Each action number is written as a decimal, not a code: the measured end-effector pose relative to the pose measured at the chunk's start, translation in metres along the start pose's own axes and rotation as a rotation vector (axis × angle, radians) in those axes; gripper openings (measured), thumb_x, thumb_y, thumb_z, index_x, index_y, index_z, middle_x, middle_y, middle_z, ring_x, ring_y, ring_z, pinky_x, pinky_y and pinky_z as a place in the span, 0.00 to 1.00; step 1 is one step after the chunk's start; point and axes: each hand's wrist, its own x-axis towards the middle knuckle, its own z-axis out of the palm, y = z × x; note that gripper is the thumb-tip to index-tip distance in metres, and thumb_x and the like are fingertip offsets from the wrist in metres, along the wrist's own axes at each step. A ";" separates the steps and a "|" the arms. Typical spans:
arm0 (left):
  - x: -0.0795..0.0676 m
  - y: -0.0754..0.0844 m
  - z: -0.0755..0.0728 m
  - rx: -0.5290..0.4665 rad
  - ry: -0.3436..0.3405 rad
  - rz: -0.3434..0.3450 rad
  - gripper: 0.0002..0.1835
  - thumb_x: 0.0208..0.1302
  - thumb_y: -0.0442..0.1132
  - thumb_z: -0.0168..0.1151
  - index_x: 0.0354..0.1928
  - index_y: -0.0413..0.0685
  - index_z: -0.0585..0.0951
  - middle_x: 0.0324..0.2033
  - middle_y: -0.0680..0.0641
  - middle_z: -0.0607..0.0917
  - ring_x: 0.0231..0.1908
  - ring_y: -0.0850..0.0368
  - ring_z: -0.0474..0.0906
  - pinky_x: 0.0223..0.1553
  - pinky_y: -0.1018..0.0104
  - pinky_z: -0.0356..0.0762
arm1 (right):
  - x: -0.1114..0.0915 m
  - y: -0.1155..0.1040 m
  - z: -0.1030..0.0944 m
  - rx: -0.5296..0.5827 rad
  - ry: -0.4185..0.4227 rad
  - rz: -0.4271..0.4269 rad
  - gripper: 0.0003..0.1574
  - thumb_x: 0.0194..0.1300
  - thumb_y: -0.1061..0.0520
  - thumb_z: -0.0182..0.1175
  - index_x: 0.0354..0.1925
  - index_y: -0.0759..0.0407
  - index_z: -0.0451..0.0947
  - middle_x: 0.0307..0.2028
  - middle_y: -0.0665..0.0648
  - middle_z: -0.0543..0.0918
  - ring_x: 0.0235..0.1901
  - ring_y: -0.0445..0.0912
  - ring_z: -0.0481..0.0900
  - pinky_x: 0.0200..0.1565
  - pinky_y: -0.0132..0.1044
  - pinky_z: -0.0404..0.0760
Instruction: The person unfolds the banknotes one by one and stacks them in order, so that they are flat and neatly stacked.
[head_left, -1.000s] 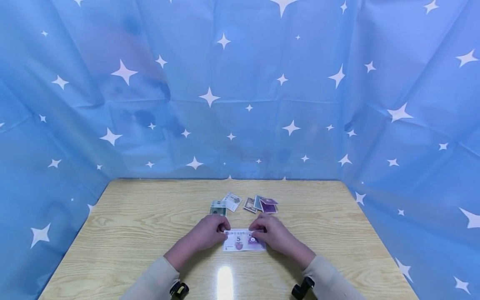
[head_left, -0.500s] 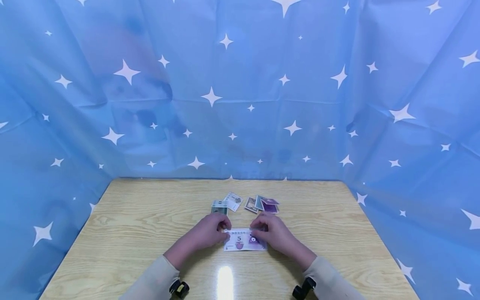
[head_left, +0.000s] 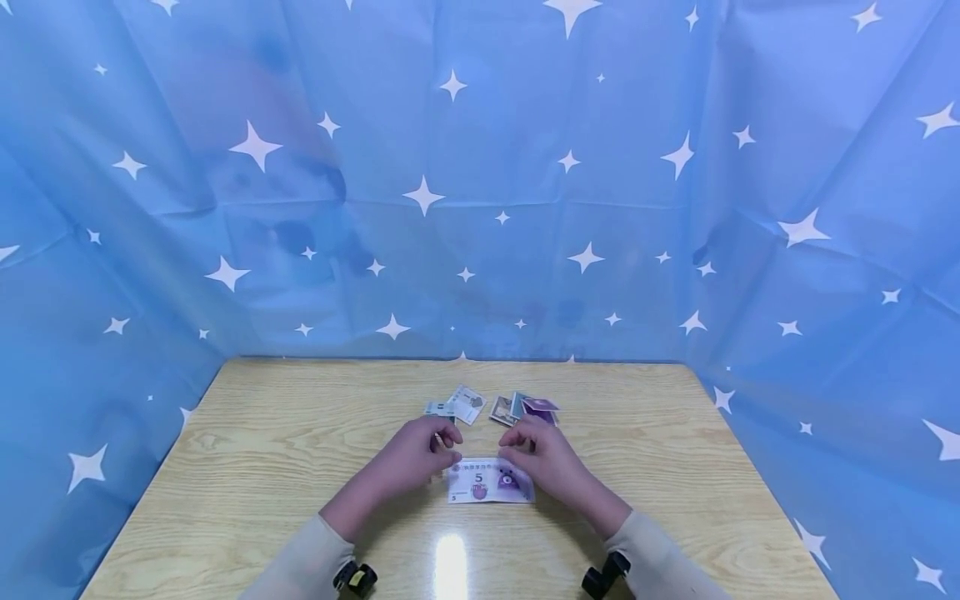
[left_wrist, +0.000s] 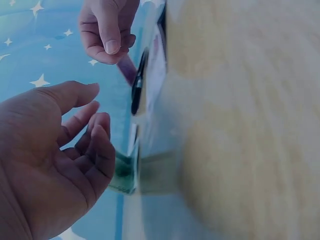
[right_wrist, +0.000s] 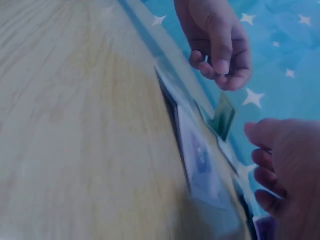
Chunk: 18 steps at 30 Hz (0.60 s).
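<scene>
Saw a white-and-purple paper note (head_left: 491, 483) lying spread out on the wooden desk (head_left: 285, 467), set crosswise between the two hands and marked with a large 5 near the middle and a purple figure toward the right end. Found the left grip (head_left: 420, 454) released, at the note's upper left corner, with thumb and fingers loosely curved around nothing. Found the right grip (head_left: 546, 462) likewise slack and holding nothing, beside the upper right part of the note. Could not tell about any contact between the right thumb and the paper. Noticed farther back, beyond the left grip, a green folded note (left_wrist: 125, 172) and, just beside, a grey-white note (head_left: 467, 403). Made out beyond the right grip a brownish note (head_left: 502, 410), a teal note (head_left: 517, 404) and a folded purple note (head_left: 540, 404), close together. Spotted pale sleeves (head_left: 303, 558) and dark wrist devices (head_left: 356, 578) nearest, and, behind the desk, a blue curtain (head_left: 480, 167) scattered with white stars.
</scene>
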 end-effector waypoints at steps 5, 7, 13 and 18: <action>0.001 0.005 -0.011 -0.002 0.085 0.052 0.04 0.76 0.35 0.72 0.48 0.49 0.87 0.39 0.56 0.84 0.39 0.58 0.81 0.39 0.63 0.84 | 0.008 -0.013 -0.002 0.045 0.028 -0.009 0.04 0.72 0.59 0.75 0.43 0.50 0.91 0.40 0.45 0.84 0.38 0.46 0.79 0.40 0.34 0.80; 0.002 0.007 -0.016 -0.017 0.120 0.068 0.04 0.76 0.34 0.71 0.47 0.50 0.87 0.37 0.56 0.85 0.38 0.58 0.81 0.40 0.63 0.84 | 0.012 -0.018 -0.003 0.050 0.039 -0.029 0.04 0.74 0.59 0.74 0.43 0.49 0.90 0.40 0.45 0.85 0.37 0.48 0.79 0.39 0.34 0.80; 0.006 0.012 -0.031 -0.045 0.214 0.076 0.02 0.77 0.34 0.70 0.45 0.48 0.87 0.36 0.56 0.85 0.37 0.56 0.80 0.40 0.61 0.82 | 0.029 -0.031 -0.001 0.059 0.065 -0.093 0.04 0.77 0.56 0.72 0.47 0.53 0.90 0.39 0.46 0.85 0.36 0.50 0.80 0.38 0.35 0.80; 0.013 0.006 -0.039 -0.021 0.242 0.055 0.02 0.78 0.34 0.70 0.46 0.50 0.88 0.37 0.55 0.85 0.38 0.56 0.80 0.42 0.60 0.81 | 0.045 -0.036 0.003 0.098 0.060 -0.094 0.04 0.79 0.55 0.70 0.49 0.49 0.90 0.42 0.46 0.86 0.38 0.45 0.81 0.40 0.35 0.80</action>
